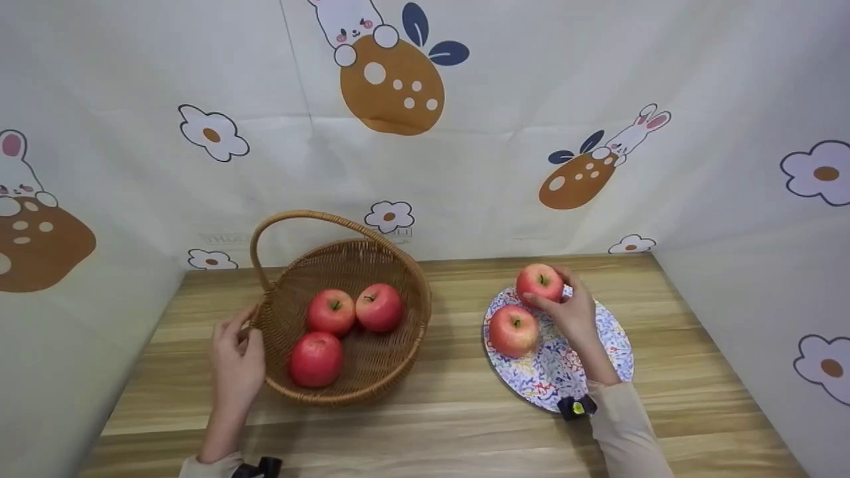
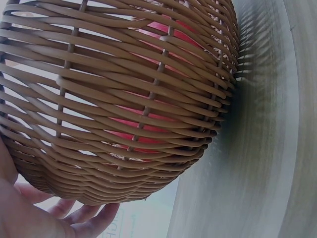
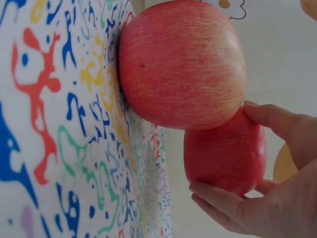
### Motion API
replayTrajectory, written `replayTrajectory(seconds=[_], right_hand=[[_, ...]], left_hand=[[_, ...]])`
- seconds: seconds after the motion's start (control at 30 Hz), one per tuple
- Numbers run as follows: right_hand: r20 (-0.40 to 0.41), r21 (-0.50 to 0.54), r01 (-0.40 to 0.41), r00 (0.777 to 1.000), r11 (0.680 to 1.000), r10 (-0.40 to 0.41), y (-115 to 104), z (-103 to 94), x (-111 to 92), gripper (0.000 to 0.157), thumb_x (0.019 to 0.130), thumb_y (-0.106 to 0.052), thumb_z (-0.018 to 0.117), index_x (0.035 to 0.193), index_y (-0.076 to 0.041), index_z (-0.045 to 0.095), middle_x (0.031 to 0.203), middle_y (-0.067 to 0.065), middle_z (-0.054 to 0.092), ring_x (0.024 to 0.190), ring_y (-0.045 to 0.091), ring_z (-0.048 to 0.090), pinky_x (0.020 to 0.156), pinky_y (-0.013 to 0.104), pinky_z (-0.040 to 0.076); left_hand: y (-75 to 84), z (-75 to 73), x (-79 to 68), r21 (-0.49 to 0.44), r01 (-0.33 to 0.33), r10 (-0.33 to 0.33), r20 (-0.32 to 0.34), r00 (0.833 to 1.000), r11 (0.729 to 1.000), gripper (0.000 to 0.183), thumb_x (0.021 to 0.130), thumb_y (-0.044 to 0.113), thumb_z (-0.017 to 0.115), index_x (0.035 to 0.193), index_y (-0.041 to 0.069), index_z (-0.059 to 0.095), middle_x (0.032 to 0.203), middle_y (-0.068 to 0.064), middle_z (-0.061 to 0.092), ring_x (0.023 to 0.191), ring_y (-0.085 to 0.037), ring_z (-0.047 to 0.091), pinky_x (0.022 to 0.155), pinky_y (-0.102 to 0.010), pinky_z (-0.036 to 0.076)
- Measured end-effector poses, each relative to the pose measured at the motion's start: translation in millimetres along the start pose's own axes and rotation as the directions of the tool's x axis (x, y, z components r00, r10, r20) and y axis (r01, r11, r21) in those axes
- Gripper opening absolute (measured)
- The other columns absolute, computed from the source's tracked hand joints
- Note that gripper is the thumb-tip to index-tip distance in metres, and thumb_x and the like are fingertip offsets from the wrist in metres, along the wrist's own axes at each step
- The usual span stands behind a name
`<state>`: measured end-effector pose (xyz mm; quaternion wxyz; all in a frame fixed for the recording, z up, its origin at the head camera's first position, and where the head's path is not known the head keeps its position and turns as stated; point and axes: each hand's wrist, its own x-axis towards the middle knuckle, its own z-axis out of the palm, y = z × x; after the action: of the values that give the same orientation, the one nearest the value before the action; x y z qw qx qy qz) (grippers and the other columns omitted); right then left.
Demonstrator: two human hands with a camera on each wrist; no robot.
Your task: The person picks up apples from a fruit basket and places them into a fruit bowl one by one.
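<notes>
At the left, my left hand [image 1: 238,358] grips the side rim of a wicker basket [image 1: 392,387]. The left wrist view shows its fingers [image 2: 96,220] around the woven edge. Inside the basket lie three red apples, one at the front [image 1: 316,359], one behind it [image 1: 331,312] and one to the right [image 1: 380,307]. My right hand [image 1: 576,315] holds another red apple [image 1: 539,284] between thumb and fingers over the back of a patterned plate [image 1: 614,338]. In the right wrist view, a gap shows between this held apple [image 3: 225,158] and the plate. A nearer apple [image 1: 513,331] rests on the plate.
The basket's tall arched handle [image 1: 312,214] rises at its back left. Basket and plate stand on a wood-grain table [image 1: 451,425]. A pale printed cloth [image 1: 491,172] encloses the table at the back and both sides.
</notes>
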<state>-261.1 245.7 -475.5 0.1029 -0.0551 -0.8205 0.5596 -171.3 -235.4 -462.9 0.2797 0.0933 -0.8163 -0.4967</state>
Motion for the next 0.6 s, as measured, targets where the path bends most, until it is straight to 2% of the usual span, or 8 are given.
replayTrajectory(seconds=[0.13, 0.23, 0.4, 0.6], right_hand=[[0.004, -0.029, -0.016, 1.0, 0.999, 0.016, 5, 0.5, 1, 0.077, 0.087, -0.015, 0.087, 0.151, 0.006, 0.048, 0.15, 0.026, 0.052, 0.128, 0.036, 0.056, 0.084, 0.012, 0.045], [0.007, -0.027, -0.022, 1.0, 0.999, 0.022, 7, 1.9, 2, 0.076, 0.087, -0.014, 0.086, 0.15, 0.007, 0.048, 0.149, 0.026, 0.052, 0.122, 0.036, 0.058, 0.081, 0.011, 0.046], [0.015, -0.024, -0.022, 1.0, 0.999, 0.023, 10, 3.5, 3, 0.075, 0.088, -0.013, 0.085, 0.15, 0.007, 0.048, 0.147, 0.026, 0.052, 0.12, 0.035, 0.057, 0.081, 0.012, 0.047], [0.029, -0.033, -0.034, 0.999, 0.999, 0.035, 13, 3.2, 3, 0.075, 0.088, -0.014, 0.085, 0.15, 0.007, 0.048, 0.148, 0.027, 0.051, 0.121, 0.036, 0.058, 0.081, 0.012, 0.048]], left_hand=[[-0.4, -0.1, 0.4, 0.003, 0.0, 0.0, 0.0, 1.0, 1.0, 0.042, 0.095, -0.01, 0.05, 0.134, -0.011, 0.066, 0.114, -0.025, 0.056, 0.09, 0.0, 0.057, 0.083, -0.005, 0.043], [0.6, -0.1, -0.3, -0.012, 0.001, -0.001, -0.001, 1.0, 1.0, 0.042, 0.095, -0.01, 0.049, 0.134, -0.011, 0.066, 0.114, -0.024, 0.056, 0.091, -0.001, 0.058, 0.084, -0.005, 0.043], [0.3, 0.0, -1.2, -0.029, 0.007, -0.007, 0.002, 1.0, 1.0, 0.043, 0.094, -0.009, 0.048, 0.134, -0.012, 0.065, 0.116, -0.024, 0.057, 0.09, 0.006, 0.056, 0.086, -0.003, 0.042], [1.0, -0.4, -1.1, -0.016, 0.02, -0.019, 0.007, 1.0, 1.0, 0.043, 0.095, -0.009, 0.048, 0.134, -0.012, 0.065, 0.118, -0.025, 0.057, 0.092, 0.004, 0.056, 0.088, -0.003, 0.042]])
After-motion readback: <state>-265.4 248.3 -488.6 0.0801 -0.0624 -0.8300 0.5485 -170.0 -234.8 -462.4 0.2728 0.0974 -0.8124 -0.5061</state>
